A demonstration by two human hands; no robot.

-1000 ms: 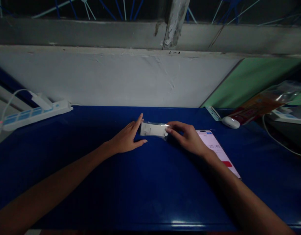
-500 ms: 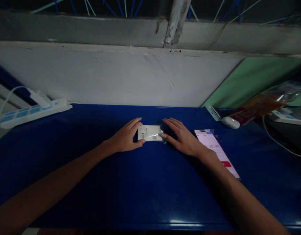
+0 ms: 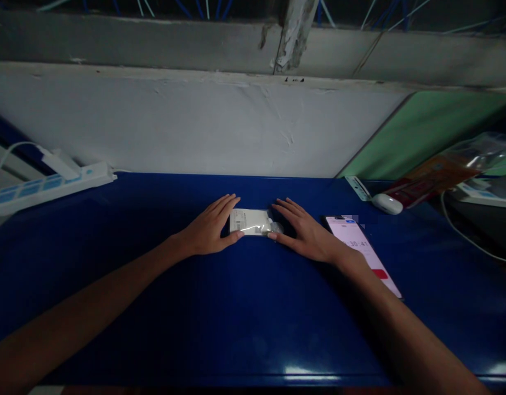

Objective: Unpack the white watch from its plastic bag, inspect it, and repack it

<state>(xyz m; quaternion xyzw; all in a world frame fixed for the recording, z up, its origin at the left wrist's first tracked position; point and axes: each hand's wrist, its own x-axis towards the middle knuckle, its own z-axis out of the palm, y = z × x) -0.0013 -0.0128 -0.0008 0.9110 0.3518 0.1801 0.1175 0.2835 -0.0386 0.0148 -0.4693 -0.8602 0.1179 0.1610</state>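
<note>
A small flat white packet [image 3: 253,221] in clear plastic, with a printed label at its left end, lies on the blue table [image 3: 236,307]. My left hand [image 3: 209,226] rests at the packet's left end, thumb and fingers spread apart around that end. At the right end is my right hand [image 3: 304,230], its thumb at the lower right corner and its fingers stretched out past the upper corner. Both hands are open, touching or nearly touching the packet's edges. A clear, shiny part of the wrapping shows beside my right thumb.
Right of my right hand lies a lit phone [image 3: 362,247]. Further back are a white oval case [image 3: 387,203], a small card [image 3: 358,188] and a red-brown plastic package [image 3: 433,175]. A white power strip [image 3: 51,189] sits at the left. A pale wall panel [image 3: 195,126] stands behind.
My right thumb has moved down from the packet's right part to its lower right corner. The whole view has shifted slightly.
</note>
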